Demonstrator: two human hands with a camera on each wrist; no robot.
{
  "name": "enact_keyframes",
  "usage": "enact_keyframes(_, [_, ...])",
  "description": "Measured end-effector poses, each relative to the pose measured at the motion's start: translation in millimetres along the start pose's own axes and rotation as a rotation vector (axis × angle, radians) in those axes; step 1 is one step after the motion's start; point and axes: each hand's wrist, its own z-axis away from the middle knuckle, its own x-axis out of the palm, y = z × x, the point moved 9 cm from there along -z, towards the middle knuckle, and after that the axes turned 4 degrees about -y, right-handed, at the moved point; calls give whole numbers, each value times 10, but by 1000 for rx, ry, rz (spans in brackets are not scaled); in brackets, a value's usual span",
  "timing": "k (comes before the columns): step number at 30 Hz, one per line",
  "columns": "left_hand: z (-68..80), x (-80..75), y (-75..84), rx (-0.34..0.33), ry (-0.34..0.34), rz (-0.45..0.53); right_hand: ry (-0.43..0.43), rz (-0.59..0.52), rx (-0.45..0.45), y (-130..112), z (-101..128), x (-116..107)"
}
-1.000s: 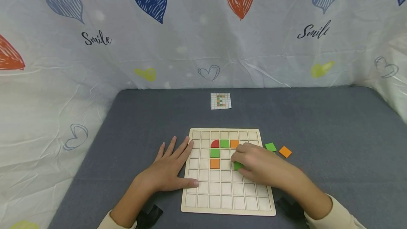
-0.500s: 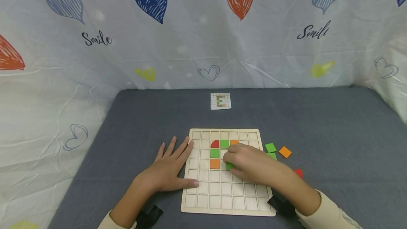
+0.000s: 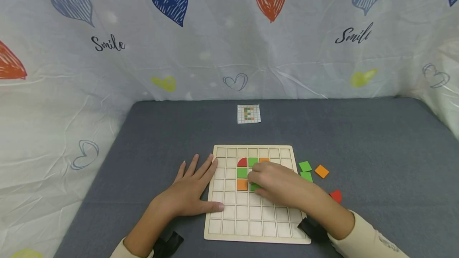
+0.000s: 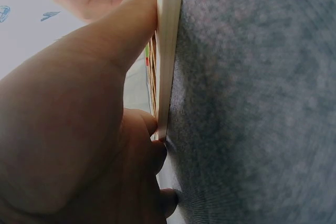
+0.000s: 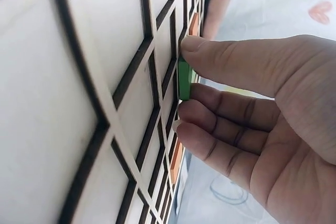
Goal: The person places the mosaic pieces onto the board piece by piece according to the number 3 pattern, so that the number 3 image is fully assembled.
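Observation:
A wooden grid board point(image 3: 249, 227) lies on the grey cloth. My left hand point(image 3: 186, 195) is spread flat at its left edge, thumb resting on the board. Over the middle, my right hand point(image 3: 281, 184) pinches a green square tile point(image 5: 184, 80) between thumb and fingers, beside a seated orange tile point(image 3: 242, 185). In the right wrist view the tile stands on edge, tilted against the grid; whether it sits in a cell I cannot tell. A red quarter-round tile point(image 3: 242, 162), green tiles point(image 3: 242, 173) and another orange tile point(image 3: 264, 160), partly covered by the right hand, fill other cells.
Right of the board lie loose green tiles point(image 3: 305, 166), an orange tile point(image 3: 321, 171) and a red tile point(image 3: 336, 196). A small pattern card point(image 3: 249, 114) lies beyond the board. A white curtain with printed hearts point(image 3: 229, 43) hangs behind the table.
My right hand has moved left across the board with the green tile, uncovering the loose red tile and a second loose green one. The left hand stays in place.

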Motion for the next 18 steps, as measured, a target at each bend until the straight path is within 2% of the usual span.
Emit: enact_keyframes(18, [9,-13,9,8,5,5,14,8,-13,-33,21,19])
